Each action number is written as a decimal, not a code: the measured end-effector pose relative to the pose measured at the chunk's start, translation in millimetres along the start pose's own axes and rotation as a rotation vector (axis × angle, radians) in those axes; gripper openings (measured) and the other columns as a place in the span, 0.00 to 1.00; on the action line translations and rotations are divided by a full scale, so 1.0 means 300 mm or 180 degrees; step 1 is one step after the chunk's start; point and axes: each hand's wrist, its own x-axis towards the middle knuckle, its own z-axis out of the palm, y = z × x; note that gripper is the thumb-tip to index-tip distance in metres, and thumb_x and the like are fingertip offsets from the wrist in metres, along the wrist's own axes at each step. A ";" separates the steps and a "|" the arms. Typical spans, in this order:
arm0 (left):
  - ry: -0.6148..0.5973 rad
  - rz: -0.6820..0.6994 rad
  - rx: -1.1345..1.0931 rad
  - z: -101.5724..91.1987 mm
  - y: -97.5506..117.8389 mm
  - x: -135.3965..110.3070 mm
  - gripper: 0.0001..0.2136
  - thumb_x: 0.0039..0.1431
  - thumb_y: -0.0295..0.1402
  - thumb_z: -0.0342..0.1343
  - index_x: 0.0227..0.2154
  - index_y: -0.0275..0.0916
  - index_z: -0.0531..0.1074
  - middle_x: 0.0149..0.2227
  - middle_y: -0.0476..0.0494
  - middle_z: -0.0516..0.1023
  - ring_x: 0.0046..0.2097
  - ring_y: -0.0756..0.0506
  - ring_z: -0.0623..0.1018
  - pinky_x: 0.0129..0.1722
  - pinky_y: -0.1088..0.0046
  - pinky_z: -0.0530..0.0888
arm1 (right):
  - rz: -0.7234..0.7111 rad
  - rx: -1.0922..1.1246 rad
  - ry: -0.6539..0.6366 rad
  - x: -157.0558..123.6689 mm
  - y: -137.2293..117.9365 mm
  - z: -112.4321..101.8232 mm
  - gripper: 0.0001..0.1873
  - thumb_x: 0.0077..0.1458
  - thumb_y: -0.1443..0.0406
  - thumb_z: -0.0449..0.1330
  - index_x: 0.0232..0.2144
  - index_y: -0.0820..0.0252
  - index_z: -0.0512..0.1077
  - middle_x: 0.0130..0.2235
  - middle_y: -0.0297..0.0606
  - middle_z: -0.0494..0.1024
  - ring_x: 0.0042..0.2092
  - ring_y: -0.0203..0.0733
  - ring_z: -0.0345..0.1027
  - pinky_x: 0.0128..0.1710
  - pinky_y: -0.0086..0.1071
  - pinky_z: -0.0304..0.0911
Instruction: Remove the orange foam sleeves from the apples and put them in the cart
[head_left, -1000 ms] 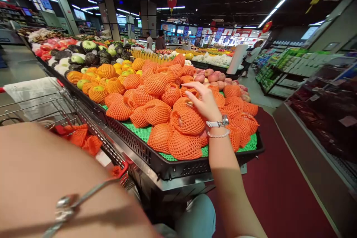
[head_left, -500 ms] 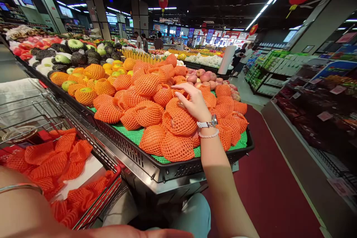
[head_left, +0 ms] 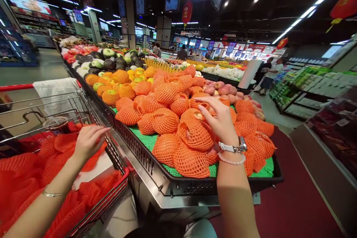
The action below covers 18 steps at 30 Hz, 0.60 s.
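My right hand [head_left: 219, 115], with a white watch and a beaded bracelet at the wrist, is over a heap of fruit in orange foam nets [head_left: 195, 132]. Its thumb and fingers are apart, close to the netted fruit; whether the fingertips touch it I cannot tell. My left hand [head_left: 90, 139] hangs above the shopping cart [head_left: 125, 174], fingers stretched forward and nothing visible in them. Below it, many loose orange-red foam nets [head_left: 41, 167] fill the cart around a pale flat surface [head_left: 97, 174]. The heap lies on green mesh matting [head_left: 146, 139] inside a black display tray [head_left: 184, 186].
Bare pinkish apples [head_left: 223, 89] lie behind the netted heap. Farther left are yellow-orange netted fruit [head_left: 111, 96] and fruit in black nets [head_left: 111, 63]. A white cloth [head_left: 57, 95] drapes over the cart. People [head_left: 273, 74] stand in the right background near shelves [head_left: 306, 89].
The view has swung left and up a little. My left hand has moved from the bottom foreground to above the cart. My right hand stays over the netted fruit, fingers still apart.
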 end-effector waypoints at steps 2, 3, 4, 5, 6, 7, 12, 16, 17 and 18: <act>-0.0182 -0.0680 0.0188 0.105 -0.144 -0.066 0.18 0.64 0.34 0.38 0.44 0.32 0.71 0.43 0.37 0.78 0.46 0.40 0.74 0.49 0.58 0.69 | 0.0030 -0.0040 -0.0118 -0.003 -0.007 0.000 0.13 0.61 0.61 0.53 0.44 0.58 0.72 0.47 0.39 0.78 0.50 0.42 0.70 0.53 0.40 0.63; -0.0319 -0.0922 0.0252 0.151 -0.205 -0.112 0.17 0.65 0.32 0.39 0.46 0.29 0.69 0.44 0.35 0.77 0.46 0.40 0.74 0.47 0.59 0.71 | 0.0052 -0.0060 -0.0161 -0.006 -0.013 0.001 0.13 0.61 0.60 0.53 0.44 0.57 0.72 0.47 0.40 0.78 0.50 0.43 0.70 0.53 0.41 0.63; -0.0555 -0.1112 0.0278 0.189 -0.258 -0.162 0.16 0.64 0.32 0.41 0.45 0.28 0.69 0.42 0.35 0.77 0.44 0.41 0.75 0.45 0.62 0.72 | 0.0086 -0.0086 -0.0186 -0.009 -0.019 0.001 0.14 0.60 0.59 0.53 0.44 0.56 0.73 0.47 0.40 0.78 0.50 0.44 0.70 0.53 0.43 0.63; -0.0840 -0.1255 0.0280 0.218 -0.304 -0.213 0.13 0.64 0.31 0.45 0.42 0.29 0.70 0.41 0.37 0.77 0.42 0.43 0.76 0.43 0.64 0.73 | 0.0134 -0.0113 -0.0191 -0.013 -0.024 0.000 0.14 0.60 0.58 0.53 0.44 0.55 0.73 0.46 0.40 0.78 0.49 0.45 0.71 0.53 0.44 0.64; -0.1112 -0.1375 0.0268 0.237 -0.345 -0.262 0.10 0.63 0.32 0.49 0.40 0.31 0.71 0.40 0.40 0.77 0.41 0.45 0.77 0.42 0.65 0.74 | 0.0187 -0.0145 -0.0210 -0.018 -0.026 0.000 0.15 0.60 0.56 0.53 0.44 0.53 0.73 0.46 0.40 0.78 0.49 0.46 0.71 0.52 0.45 0.64; -0.1346 -0.1493 0.0248 0.248 -0.381 -0.306 0.10 0.63 0.34 0.52 0.40 0.33 0.71 0.40 0.42 0.76 0.40 0.46 0.77 0.42 0.65 0.75 | 0.0227 -0.0200 -0.0201 -0.023 -0.025 0.000 0.15 0.59 0.54 0.53 0.43 0.51 0.73 0.46 0.40 0.78 0.49 0.47 0.71 0.52 0.46 0.64; -0.1742 -0.1937 0.0212 0.241 -0.485 -0.439 0.14 0.62 0.37 0.54 0.47 0.35 0.69 0.47 0.41 0.73 0.46 0.44 0.75 0.46 0.60 0.75 | 0.0269 -0.0288 -0.0268 -0.045 0.021 0.010 0.18 0.55 0.45 0.50 0.43 0.35 0.71 0.47 0.39 0.78 0.50 0.50 0.71 0.50 0.49 0.64; -0.1635 -0.1748 0.0067 0.255 -0.465 -0.441 0.17 0.62 0.36 0.54 0.52 0.37 0.66 0.54 0.38 0.69 0.52 0.41 0.72 0.51 0.55 0.72 | 0.0214 -0.0302 -0.0364 -0.051 0.043 0.029 0.18 0.53 0.44 0.50 0.43 0.32 0.71 0.47 0.39 0.78 0.53 0.55 0.69 0.48 0.55 0.63; -0.1595 -0.1653 0.0018 0.270 -0.450 -0.428 0.18 0.62 0.35 0.54 0.54 0.38 0.65 0.56 0.38 0.67 0.55 0.40 0.70 0.53 0.53 0.70 | 0.0204 -0.0271 -0.0395 -0.049 0.041 0.034 0.18 0.52 0.44 0.50 0.43 0.32 0.71 0.48 0.39 0.78 0.53 0.56 0.69 0.48 0.56 0.63; -0.1554 -0.1575 -0.0030 0.289 -0.434 -0.410 0.19 0.61 0.35 0.55 0.54 0.38 0.65 0.58 0.38 0.65 0.57 0.39 0.69 0.55 0.51 0.68 | 0.0204 -0.0246 -0.0411 -0.047 0.037 0.040 0.18 0.52 0.44 0.50 0.43 0.32 0.71 0.48 0.38 0.78 0.53 0.56 0.69 0.47 0.56 0.63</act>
